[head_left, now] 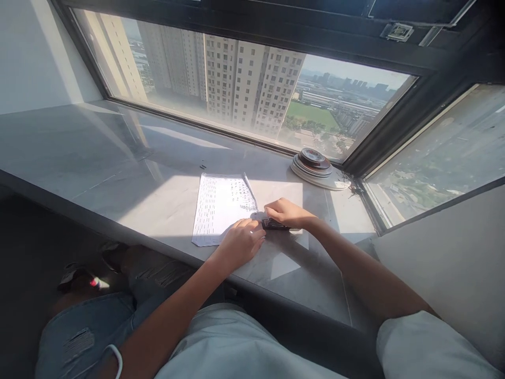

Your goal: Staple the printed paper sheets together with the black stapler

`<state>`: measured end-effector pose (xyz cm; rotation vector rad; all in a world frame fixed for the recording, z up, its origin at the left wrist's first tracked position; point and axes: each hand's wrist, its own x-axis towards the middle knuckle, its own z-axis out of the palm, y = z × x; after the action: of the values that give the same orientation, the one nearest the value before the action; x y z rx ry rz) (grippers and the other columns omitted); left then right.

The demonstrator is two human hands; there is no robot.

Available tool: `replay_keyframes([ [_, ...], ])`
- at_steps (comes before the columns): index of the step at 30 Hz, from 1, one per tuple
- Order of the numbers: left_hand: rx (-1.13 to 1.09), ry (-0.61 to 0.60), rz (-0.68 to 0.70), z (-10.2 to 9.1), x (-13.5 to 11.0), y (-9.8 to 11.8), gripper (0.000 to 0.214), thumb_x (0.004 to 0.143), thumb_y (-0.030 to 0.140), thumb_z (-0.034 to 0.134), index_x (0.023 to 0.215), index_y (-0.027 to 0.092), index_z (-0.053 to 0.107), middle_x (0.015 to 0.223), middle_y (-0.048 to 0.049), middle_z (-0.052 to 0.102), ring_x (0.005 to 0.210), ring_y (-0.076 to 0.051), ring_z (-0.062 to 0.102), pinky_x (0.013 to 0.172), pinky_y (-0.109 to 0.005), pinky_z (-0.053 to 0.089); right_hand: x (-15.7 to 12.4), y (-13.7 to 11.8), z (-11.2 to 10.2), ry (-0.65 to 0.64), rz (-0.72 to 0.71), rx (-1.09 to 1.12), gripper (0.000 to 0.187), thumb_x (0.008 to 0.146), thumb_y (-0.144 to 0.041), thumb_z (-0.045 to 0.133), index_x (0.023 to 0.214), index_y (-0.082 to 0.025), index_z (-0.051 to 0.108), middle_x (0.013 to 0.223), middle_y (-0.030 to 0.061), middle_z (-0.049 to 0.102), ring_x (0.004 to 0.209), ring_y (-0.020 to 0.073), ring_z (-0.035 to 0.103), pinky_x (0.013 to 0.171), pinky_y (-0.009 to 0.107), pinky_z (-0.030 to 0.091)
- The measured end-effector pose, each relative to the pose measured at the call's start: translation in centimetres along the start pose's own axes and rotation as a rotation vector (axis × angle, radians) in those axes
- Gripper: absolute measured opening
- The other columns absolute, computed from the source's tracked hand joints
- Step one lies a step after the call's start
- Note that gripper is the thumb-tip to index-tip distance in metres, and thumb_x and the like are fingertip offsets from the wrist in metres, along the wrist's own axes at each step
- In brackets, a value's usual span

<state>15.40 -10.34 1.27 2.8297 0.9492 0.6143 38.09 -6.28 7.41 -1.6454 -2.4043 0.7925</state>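
A white sheet of paper (pixel 221 205) lies on the stone windowsill, with rows of short dark dashes along its left and upper right parts. My left hand (pixel 243 241) is at the sheet's lower right edge, its fingers bent over the paper close to a black stapler (pixel 275 225). My right hand (pixel 290 213) is closed over this stapler from above, at the right side of the sheet. The stapler's front end meets the paper's right edge. Exactly where the left fingertips grip is partly hidden.
A stack of round lids or plates (pixel 313 166) stands in the sill's right corner, beside dry twigs (pixel 359 187). Small dark bits (pixel 203 167) lie beyond the paper. A window (pixel 252 79) borders the sill's far side. A white wall (pixel 445 258) is at right.
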Motion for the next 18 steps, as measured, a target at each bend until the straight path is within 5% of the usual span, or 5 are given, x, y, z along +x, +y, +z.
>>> replay_keyframes([
  [6, 0.049, 0.009, -0.067, 0.1, -0.3, 0.1, 0.02, 0.104, 0.006, 0.056, 0.092, 0.017, 0.068, 0.086, -0.0042, 0.066, 0.09, -0.022, 0.068, 0.071, -0.03, 0.054, 0.1, -1.1, 0.8, 0.04, 0.07, 0.013, 0.037, 0.099, -0.037, 0.042, 0.067, -0.021, 0.034, 0.064, -0.0031, 0.037, 0.066, 0.0138, 0.032, 0.065, 0.035, 0.019],
  [12, 0.016, 0.191, -0.045, 0.5, -0.7, -0.1, 0.021, 0.105, 0.005, 0.053, 0.108, 0.018, 0.069, 0.094, -0.0043, 0.071, 0.093, -0.02, 0.07, 0.073, -0.029, 0.054, 0.2, -1.4, 0.9, 0.014, 0.065, 0.024, 0.037, 0.1, -0.039, 0.04, 0.069, -0.021, 0.036, 0.066, -0.003, 0.039, 0.068, 0.014, 0.032, 0.065, 0.034, 0.019],
  [18, 0.022, 0.12, -0.014, 0.6, -0.5, -0.3, 0.021, 0.104, 0.006, 0.056, 0.097, 0.018, 0.071, 0.084, -0.002, 0.069, 0.083, -0.019, 0.067, 0.069, -0.03, 0.048, 0.2, -1.8, 1.0, -0.009, 0.05, 0.052, 0.037, 0.1, -0.04, 0.04, 0.069, -0.021, 0.037, 0.067, -0.0027, 0.042, 0.067, 0.0139, 0.033, 0.065, 0.034, 0.02],
])
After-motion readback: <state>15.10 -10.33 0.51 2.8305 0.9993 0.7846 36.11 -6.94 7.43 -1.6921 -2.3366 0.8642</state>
